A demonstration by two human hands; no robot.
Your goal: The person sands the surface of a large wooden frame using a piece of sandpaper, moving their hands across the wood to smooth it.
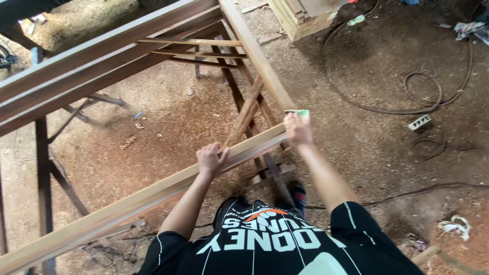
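A large wooden frame of long moulded rails lies on trestles in front of me. My left hand [211, 159] grips the near rail [127, 201] from above. At the frame's corner [277, 104], where the near rail meets the right-hand rail [254, 56], my right hand [297, 130] presses a small green-backed sanding pad [298, 113] against the wood. The pad is partly hidden under my fingers.
Dark metal trestles [43, 173] carry the frame. The dirt floor is covered in sawdust. A power strip [420, 121] and coiled black cables [423, 91] lie to the right. A stack of pale boards [305, 18] stands at the top; a white rag [456, 225] lies lower right.
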